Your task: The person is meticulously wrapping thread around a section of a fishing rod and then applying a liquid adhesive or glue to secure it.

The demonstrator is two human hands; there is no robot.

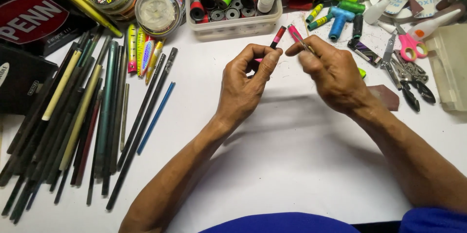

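Note:
My left hand [245, 84] pinches a short black rod piece with a red band [278, 36] between thumb and fingers, its tip pointing up and away. My right hand [331, 72] holds a pink rod piece with a thin metal part [297, 37], just to the right of the black one. The two tips sit close together above the white table [272, 165], apart by a small gap. Something yellow-green [362, 73] peeks out behind my right hand.
Many dark rod blanks [92, 111] lie fanned at the left. Fishing lures [141, 53] and line spools [156, 13] sit at the back left. A clear box of thread spools [231, 4] stands behind my hands. Pink scissors [408, 45], pliers [413, 82] and loose thread bobbins [340, 18] lie at the right.

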